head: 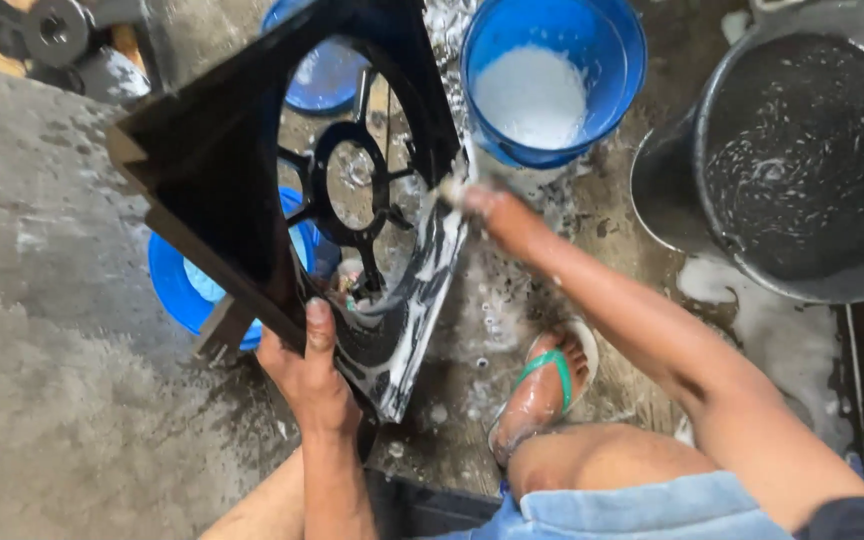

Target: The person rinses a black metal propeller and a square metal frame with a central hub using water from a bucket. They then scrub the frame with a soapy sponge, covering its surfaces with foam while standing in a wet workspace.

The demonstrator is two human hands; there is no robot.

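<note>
Gripping the lower edge of a black stove top (242,190), the left hand (310,375) has its thumb laid flat up the glossy face and its fingers wrapped behind, out of sight. That stove top is a flat, hard-edged metal panel, shiny and wet, with round burner openings cut through it and a ringed, spoked pan support (352,185) showing in the middle opening; streaks of white soap foam run over its lower right part. It is held up off the ground and tilted on edge, its long axis running from the lower right near the person's knee up toward the upper left, with one corner pointing left. The right hand (472,200) reaches in from the right with the forearm stretched out straight and meets the panel's foamy right edge; suds cover the fingers, so whether they are spread or closed on something cannot be told. Beneath the panel sits a blue plastic basin (177,285), and beyond it a blue bucket (602,60) holding white foam. A large dark metal pot (802,150) of sudsy water stands at the right. On the rough, wet concrete floor (62,400) rests a foot in a green-strapped sandal (547,385).
</note>
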